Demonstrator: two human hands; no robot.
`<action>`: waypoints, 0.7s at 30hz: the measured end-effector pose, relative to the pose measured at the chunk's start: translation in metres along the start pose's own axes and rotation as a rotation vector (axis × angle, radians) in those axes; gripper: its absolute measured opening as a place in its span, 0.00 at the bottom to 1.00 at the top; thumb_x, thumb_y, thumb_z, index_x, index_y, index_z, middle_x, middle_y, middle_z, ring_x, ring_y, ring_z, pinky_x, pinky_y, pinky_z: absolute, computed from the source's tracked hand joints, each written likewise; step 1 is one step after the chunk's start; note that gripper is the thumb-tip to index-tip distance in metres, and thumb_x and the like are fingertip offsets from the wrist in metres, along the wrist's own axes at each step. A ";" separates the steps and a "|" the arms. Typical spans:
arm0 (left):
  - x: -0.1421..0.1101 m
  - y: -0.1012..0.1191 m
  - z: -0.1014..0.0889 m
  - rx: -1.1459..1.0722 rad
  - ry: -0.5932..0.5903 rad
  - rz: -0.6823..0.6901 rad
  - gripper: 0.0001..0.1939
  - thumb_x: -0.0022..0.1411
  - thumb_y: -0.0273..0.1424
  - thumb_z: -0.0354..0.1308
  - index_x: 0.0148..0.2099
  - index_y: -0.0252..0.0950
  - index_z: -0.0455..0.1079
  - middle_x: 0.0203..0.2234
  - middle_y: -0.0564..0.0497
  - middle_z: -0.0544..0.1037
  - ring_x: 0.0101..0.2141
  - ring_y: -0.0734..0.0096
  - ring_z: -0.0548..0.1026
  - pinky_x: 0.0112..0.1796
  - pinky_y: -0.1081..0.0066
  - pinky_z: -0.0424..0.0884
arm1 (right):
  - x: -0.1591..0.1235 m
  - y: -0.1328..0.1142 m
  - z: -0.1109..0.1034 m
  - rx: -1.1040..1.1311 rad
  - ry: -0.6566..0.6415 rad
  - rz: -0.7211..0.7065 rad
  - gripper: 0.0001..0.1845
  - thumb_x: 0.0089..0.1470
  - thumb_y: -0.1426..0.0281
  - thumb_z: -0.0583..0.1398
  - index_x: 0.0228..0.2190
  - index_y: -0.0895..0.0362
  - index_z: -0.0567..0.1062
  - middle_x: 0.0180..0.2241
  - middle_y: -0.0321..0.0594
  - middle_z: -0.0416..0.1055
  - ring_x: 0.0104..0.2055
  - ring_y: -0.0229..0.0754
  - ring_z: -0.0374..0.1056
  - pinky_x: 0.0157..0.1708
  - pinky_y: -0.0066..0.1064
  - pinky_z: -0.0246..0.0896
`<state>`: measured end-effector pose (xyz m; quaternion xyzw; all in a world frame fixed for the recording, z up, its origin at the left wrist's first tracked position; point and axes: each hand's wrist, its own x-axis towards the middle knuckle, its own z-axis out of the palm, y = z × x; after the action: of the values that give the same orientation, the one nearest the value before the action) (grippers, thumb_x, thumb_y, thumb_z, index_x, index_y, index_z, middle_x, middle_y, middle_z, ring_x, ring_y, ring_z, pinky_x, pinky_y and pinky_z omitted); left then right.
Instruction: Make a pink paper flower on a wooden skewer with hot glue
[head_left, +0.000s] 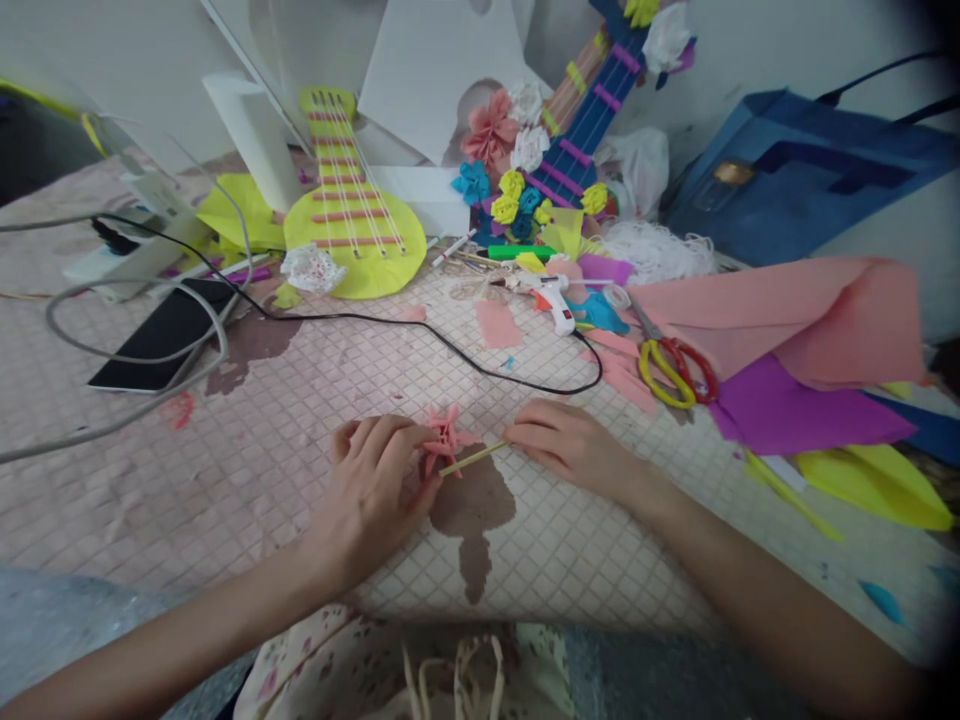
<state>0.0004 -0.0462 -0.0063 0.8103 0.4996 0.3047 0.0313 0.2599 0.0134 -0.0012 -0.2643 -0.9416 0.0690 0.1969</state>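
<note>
My left hand (371, 480) is closed around a small pink paper flower (444, 440), pinching it just above the checked floor mat (262, 440). My right hand (566, 440) grips a thin wooden stick (472, 459) whose tip reaches into the flower. The two hands sit close together, near a brown worn patch (472, 510) in the mat.
A white glue gun (556, 303) with a black cord (465, 360) lies beyond the hands. Scissors (671, 365) rest on pink paper (787, 315) and purple paper (795, 410) at right. Two paper guitars (352, 215) with paper flowers (510, 170) stand behind. A phone (161, 335) lies at left.
</note>
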 end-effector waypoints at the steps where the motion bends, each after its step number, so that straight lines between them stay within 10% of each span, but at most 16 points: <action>1: 0.000 0.000 -0.001 0.000 0.001 0.003 0.10 0.59 0.29 0.58 0.44 0.38 0.65 0.35 0.49 0.74 0.38 0.63 0.69 0.42 0.59 0.58 | 0.000 -0.002 0.001 -0.018 0.003 -0.001 0.11 0.62 0.72 0.51 0.39 0.57 0.73 0.36 0.42 0.71 0.37 0.40 0.67 0.34 0.31 0.63; 21: -0.004 -0.008 -0.012 -0.054 -0.158 0.121 0.13 0.61 0.20 0.51 0.46 0.39 0.65 0.42 0.48 0.70 0.43 0.63 0.67 0.43 0.60 0.60 | 0.009 -0.023 0.001 -0.094 0.003 -0.051 0.11 0.61 0.76 0.50 0.36 0.60 0.73 0.35 0.42 0.72 0.35 0.39 0.67 0.33 0.31 0.62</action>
<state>-0.0138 -0.0484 -0.0008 0.8594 0.4372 0.2547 0.0740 0.2410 -0.0016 0.0063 -0.2494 -0.9499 0.0190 0.1875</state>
